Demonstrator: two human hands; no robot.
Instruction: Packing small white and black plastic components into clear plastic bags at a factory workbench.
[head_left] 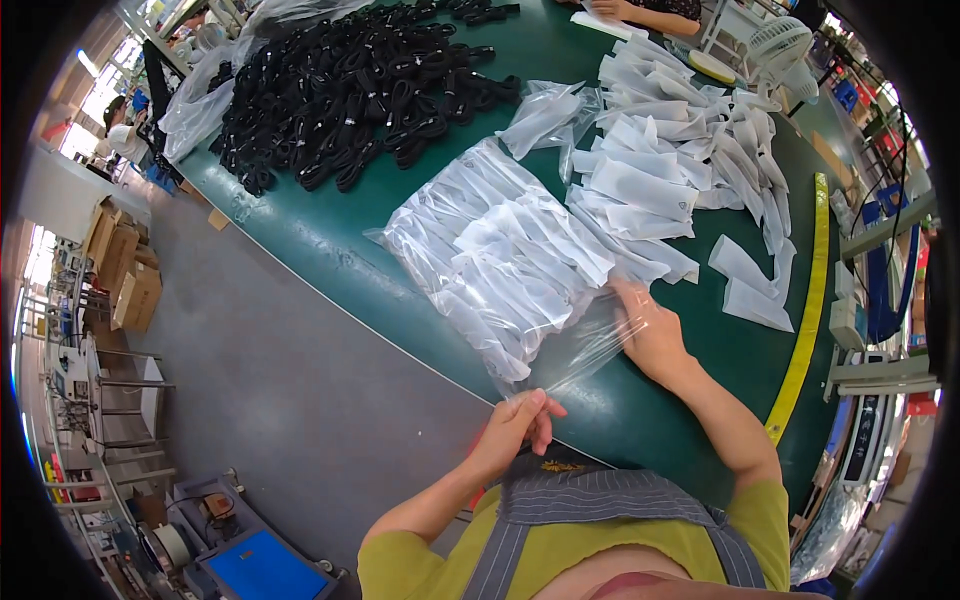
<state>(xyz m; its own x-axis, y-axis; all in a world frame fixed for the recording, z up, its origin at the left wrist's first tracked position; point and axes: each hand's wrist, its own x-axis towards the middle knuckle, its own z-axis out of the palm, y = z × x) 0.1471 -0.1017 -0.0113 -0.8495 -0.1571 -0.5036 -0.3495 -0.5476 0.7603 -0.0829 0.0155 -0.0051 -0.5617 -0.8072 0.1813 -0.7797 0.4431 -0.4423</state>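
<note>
A large clear plastic bag [590,350] lies on the green table, filled with rows of small frosted white packets [500,250]. Its loose mouth faces me. My left hand [515,430], at the table's near edge, pinches one side of that mouth between thumb and fingers. At the opposite side of the mouth, my right hand [652,335] grips the film, its fingertips partly behind the plastic beside the packets. Next to the bag, on the right, is a loose heap of similar frosted packets [640,180]. A couple of them [752,290] lie apart, nearer the table's right edge.
A big pile of black bundled cords [350,90] covers the table's far left, beside crumpled clear plastic [200,110]. A yellow measuring strip [805,320] runs along the right edge. A white fan [780,45] stands far right. Across the table, another person's hand [612,10] shows.
</note>
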